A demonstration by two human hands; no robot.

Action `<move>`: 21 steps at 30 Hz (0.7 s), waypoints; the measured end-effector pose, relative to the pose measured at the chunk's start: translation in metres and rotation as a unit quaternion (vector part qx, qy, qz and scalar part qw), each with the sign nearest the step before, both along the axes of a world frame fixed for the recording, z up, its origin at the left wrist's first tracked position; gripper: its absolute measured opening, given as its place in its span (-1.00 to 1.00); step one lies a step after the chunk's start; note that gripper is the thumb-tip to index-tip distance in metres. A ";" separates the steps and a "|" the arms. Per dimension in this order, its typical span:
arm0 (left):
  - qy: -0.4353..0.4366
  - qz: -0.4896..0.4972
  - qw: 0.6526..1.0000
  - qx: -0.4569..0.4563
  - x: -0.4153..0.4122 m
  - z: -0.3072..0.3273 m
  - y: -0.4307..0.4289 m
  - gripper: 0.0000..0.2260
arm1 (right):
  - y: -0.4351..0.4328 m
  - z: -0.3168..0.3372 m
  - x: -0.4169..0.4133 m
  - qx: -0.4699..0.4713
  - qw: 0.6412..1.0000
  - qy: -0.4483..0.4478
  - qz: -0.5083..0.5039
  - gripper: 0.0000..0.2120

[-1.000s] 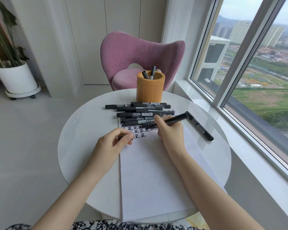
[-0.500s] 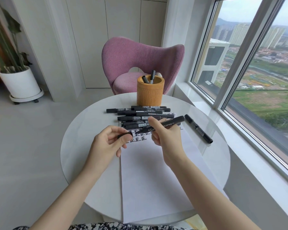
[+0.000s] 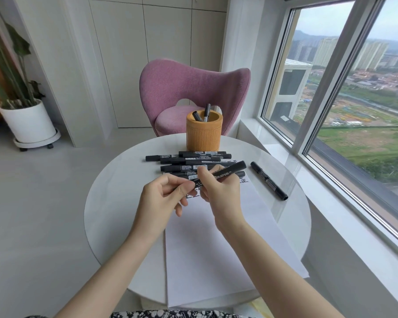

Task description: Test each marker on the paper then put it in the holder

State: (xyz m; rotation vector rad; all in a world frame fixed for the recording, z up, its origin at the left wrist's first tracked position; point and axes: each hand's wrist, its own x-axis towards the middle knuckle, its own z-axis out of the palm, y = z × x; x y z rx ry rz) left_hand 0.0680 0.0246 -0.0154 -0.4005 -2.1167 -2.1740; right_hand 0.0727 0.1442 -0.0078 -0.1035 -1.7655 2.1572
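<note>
I'm gripping the black marker [image 3: 230, 171] in my right hand [image 3: 220, 193], left hand [image 3: 162, 199] pinching its near end; slipping risks smearing ink.

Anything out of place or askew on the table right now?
One lone marker lies diagonal on the table, right of the paper, apart from the pile before the holder. Left hand and right hand grip the held marker. Nothing looks spilled or damaged.
</note>
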 end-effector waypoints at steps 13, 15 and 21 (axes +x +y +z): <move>0.022 0.015 0.997 -0.073 -0.020 0.021 0.005 -0.94 | 0.022 0.012 -0.005 -0.003 0.990 -0.063 0.129 -0.62; 0.034 0.035 0.997 -0.060 -0.030 0.030 0.003 -0.96 | 0.032 0.011 -0.006 0.002 0.983 -0.110 0.146 -0.42; 0.129 0.117 0.980 -0.101 -0.089 0.077 -0.019 -0.86 | 0.058 -0.008 -0.004 0.282 0.953 -0.108 -0.015 -0.74</move>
